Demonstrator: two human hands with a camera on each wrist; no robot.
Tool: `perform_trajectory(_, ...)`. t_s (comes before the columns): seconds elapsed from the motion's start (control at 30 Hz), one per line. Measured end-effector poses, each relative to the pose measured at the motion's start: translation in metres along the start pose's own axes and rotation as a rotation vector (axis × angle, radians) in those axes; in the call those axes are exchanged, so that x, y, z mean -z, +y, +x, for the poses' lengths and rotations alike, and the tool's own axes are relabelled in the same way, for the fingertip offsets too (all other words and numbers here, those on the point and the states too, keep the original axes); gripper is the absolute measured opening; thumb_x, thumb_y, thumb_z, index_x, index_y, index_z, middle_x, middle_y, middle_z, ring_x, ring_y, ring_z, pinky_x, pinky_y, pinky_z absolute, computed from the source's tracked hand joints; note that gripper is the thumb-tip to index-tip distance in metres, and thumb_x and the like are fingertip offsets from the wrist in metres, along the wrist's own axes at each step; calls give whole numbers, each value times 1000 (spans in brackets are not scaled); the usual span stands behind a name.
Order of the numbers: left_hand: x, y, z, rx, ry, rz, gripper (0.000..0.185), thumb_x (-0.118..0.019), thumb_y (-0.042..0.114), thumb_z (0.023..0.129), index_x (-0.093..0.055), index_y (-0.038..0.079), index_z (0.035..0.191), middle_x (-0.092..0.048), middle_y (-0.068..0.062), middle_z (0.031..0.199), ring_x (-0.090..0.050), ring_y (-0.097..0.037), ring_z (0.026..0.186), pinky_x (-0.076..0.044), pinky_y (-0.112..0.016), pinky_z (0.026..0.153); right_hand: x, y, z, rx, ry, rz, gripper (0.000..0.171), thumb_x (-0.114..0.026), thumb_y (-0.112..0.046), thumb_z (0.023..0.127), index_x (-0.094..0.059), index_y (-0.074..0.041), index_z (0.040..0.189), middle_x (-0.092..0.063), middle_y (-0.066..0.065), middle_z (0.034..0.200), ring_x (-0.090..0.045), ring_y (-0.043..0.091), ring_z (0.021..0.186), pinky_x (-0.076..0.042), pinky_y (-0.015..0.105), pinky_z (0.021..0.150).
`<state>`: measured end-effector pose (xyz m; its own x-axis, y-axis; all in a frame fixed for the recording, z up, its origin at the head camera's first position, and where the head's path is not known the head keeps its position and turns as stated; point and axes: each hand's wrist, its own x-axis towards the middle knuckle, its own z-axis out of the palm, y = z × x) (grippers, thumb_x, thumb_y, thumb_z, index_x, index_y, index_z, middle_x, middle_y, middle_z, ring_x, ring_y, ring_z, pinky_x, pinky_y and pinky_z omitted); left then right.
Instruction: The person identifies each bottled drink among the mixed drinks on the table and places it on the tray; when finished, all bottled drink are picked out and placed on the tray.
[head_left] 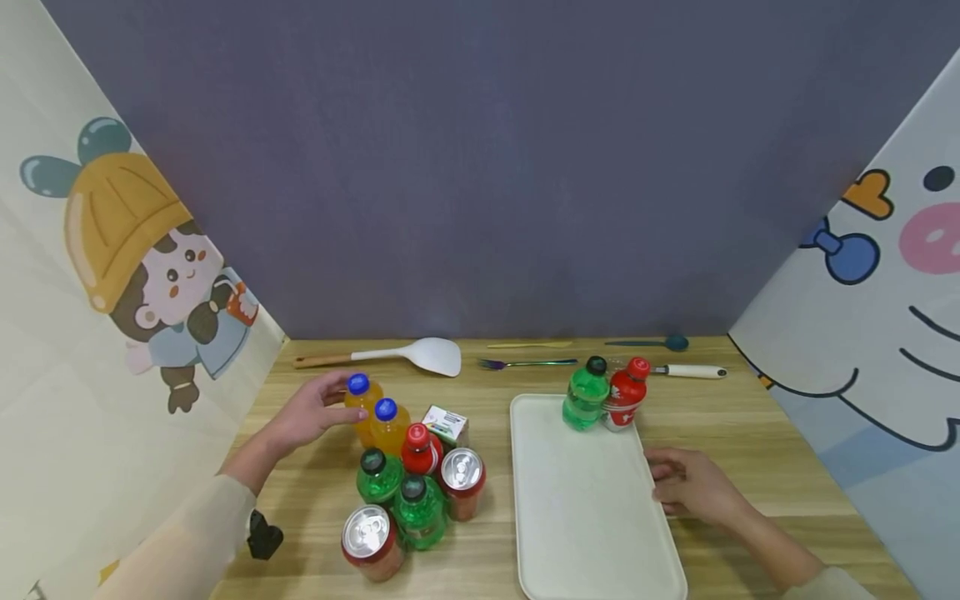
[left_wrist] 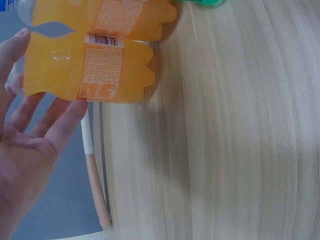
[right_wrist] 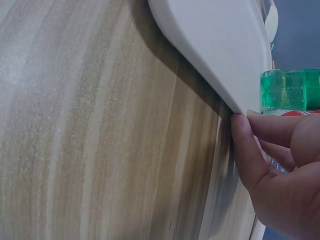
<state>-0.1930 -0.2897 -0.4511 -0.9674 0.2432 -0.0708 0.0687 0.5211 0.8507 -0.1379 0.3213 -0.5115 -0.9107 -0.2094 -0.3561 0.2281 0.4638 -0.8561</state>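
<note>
In the head view, my left hand (head_left: 311, 412) is around the farther of two upright orange drink bottles (head_left: 367, 429) with blue caps. The left wrist view shows its thumb in front of that orange bottle (left_wrist: 55, 65) and its fingers along the far side, partly hidden. My right hand (head_left: 693, 487) pinches the right edge of a white tray (head_left: 592, 500); in the right wrist view, thumb and fingers meet at the tray's rim (right_wrist: 200, 65). A green bottle (head_left: 586, 396) and a red bottle (head_left: 626, 396) stand side by side at the tray's far end.
Near the left hand cluster another orange bottle (head_left: 392, 429), green bottles (head_left: 420, 512), a red bottle (head_left: 422, 454), drink cans (head_left: 372, 542) and a small carton (head_left: 446, 425). Behind lie a white spatula (head_left: 435, 357), a fork (head_left: 528, 363), a dark spoon (head_left: 675, 342) and a white-handled utensil (head_left: 693, 372).
</note>
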Motion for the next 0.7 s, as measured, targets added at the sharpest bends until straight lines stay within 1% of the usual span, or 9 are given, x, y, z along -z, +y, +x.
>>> perform_trajectory(0.1, 0, -2, 0, -6, 14, 11, 68, -80, 35, 90, -52, 7, 146, -61, -15, 139, -54, -43, 133, -45, -61, 110, 0, 1, 1, -7, 0, 0, 65, -69, 4, 90, -40, 14, 148, -63, 23, 120, -68, 26, 96, -64, 38, 75)
perform_trajectory(0.33, -3, -4, 0, -44, 60, 15, 63, -83, 31, 89, -56, 7, 140, -64, -13, 134, -59, -38, 125, -44, -61, 110, -2, -2, 1, -32, 24, -9, 65, -69, 5, 89, -41, 12, 148, -63, 22, 120, -67, 24, 94, -63, 38, 74)
perform_trajectory(0.5, -2, -2, 0, -56, 81, 36, 60, -84, 30, 88, -57, 8, 137, -65, -13, 131, -61, -38, 122, -48, -58, 106, -3, -4, 0, -27, 33, -10, 65, -69, 6, 88, -43, 12, 147, -63, 22, 119, -66, 24, 94, -63, 37, 73)
perform_trajectory(0.7, 1, 0, -2, -52, 97, 72, 61, -83, 32, 88, -57, 7, 137, -64, -14, 131, -61, -39, 121, -53, -56, 102, -4, -3, 0, -30, 48, -19, 64, -70, 7, 88, -44, 11, 147, -63, 22, 118, -66, 24, 93, -63, 37, 71)
